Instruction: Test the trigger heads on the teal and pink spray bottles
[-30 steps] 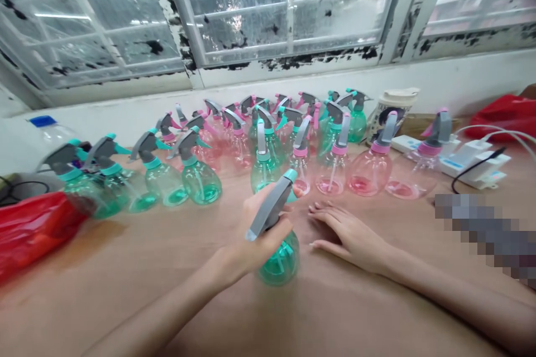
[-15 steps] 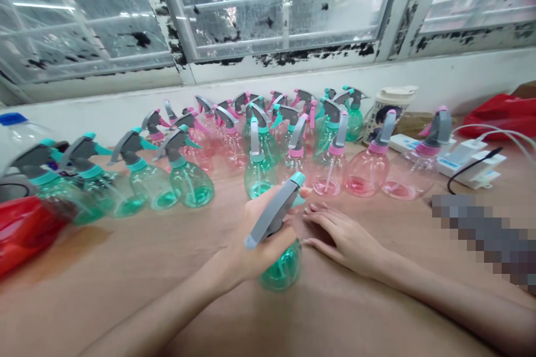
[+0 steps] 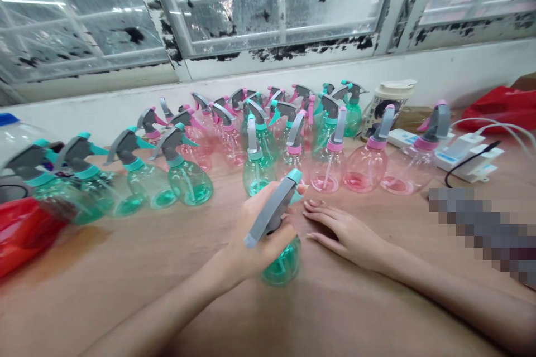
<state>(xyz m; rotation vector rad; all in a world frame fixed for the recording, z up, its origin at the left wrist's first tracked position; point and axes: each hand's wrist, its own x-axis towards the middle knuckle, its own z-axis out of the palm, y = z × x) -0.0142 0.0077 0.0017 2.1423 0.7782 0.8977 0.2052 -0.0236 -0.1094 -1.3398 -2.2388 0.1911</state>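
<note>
Barely anything's changed: left hand (image 3: 249,248) still curled snugly round a green spray bottle (image 3: 282,268), right hand (image 3: 354,237) loosely spread, empty. Lettering on the far-right cup (image 3: 387,110)'s too blurry.

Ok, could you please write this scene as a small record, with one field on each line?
Left hand: wrapped around the upper part of a green spray bottle
Right hand: palm down on the table, beside that bottle
Left row: four green bottles
Front right: four pink bottles
Back right: lidded cup
Far right: white power strip
Far left: red plastic bag
</note>
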